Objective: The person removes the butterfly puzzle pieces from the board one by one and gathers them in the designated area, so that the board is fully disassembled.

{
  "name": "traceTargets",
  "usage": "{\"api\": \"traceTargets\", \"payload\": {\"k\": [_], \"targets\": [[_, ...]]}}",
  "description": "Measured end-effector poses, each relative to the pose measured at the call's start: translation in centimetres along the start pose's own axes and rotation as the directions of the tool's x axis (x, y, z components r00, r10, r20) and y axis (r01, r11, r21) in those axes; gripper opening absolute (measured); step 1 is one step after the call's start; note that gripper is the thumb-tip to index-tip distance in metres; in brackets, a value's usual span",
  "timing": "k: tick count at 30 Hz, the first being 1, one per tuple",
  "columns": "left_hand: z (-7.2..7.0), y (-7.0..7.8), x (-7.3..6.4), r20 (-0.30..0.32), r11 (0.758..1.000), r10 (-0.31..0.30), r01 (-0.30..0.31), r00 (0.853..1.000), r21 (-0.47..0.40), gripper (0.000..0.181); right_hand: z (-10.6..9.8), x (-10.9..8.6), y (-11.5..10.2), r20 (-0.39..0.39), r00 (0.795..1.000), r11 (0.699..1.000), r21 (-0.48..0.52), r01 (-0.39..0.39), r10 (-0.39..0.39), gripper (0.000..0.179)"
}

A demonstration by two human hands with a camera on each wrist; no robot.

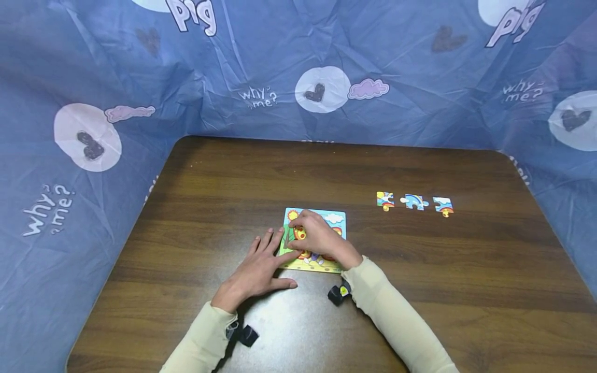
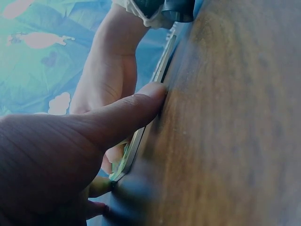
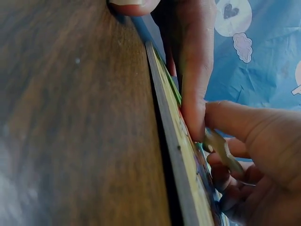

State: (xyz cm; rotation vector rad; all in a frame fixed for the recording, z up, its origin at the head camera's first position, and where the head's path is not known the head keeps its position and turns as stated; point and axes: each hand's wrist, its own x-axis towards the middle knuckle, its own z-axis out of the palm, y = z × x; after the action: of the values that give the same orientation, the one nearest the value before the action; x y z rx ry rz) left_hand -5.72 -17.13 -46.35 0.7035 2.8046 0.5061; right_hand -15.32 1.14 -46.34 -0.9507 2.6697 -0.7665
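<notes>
A colourful jigsaw board [image 1: 322, 268] with a sun, a cloud and red-and-yellow picture parts lies on the wooden table. My right hand [image 1: 319, 235] is over it, pinching a jigsaw piece [image 3: 225, 151] between thumb and fingers. That piece stands on edge near the board's left side. My left hand [image 1: 261, 269] lies at the lower left, its fingers stretched out and spread. Its index finger [image 3: 195, 89] presses on the board, while the thumb [image 2: 136, 103] reaches out along the near side. Part of the picture is hidden beneath my right hand.
Towards the back right of the table [image 1: 466, 259], three loose jigsaw pieces lie in a row: a left one [image 1: 384, 199], a rainbow piece [image 1: 414, 202] and a right one [image 1: 443, 204]. A blue printed cloth [image 1: 275, 52] hangs around the table's back and sides.
</notes>
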Motion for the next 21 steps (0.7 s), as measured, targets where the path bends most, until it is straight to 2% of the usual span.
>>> {"api": "traceTargets", "payload": {"k": [4, 11, 21], "targets": [[0.0, 0.0, 0.0, 0.007, 1.0, -0.003, 0.003, 1.0, -0.003, 0.069, -0.4, -0.3, -0.1, -0.002, 1.0, 1.0, -0.007, -0.007, 0.007, 0.048], [0.0, 0.0, 0.0, -0.007, 1.0, 0.002, -0.002, 1.0, -0.003, 0.071, -1.6, -0.9, -0.1, -0.081, 0.995, 0.999, -0.003, 0.05, -0.051, 0.044], [0.1, 0.0, 0.0, -0.018, 1.0, 0.006, -0.006, 1.0, -0.004, 0.071, -2.8, -2.2, 1.0, -0.113, 0.993, 0.999, 0.022, 0.036, -0.033, 0.046]]}}
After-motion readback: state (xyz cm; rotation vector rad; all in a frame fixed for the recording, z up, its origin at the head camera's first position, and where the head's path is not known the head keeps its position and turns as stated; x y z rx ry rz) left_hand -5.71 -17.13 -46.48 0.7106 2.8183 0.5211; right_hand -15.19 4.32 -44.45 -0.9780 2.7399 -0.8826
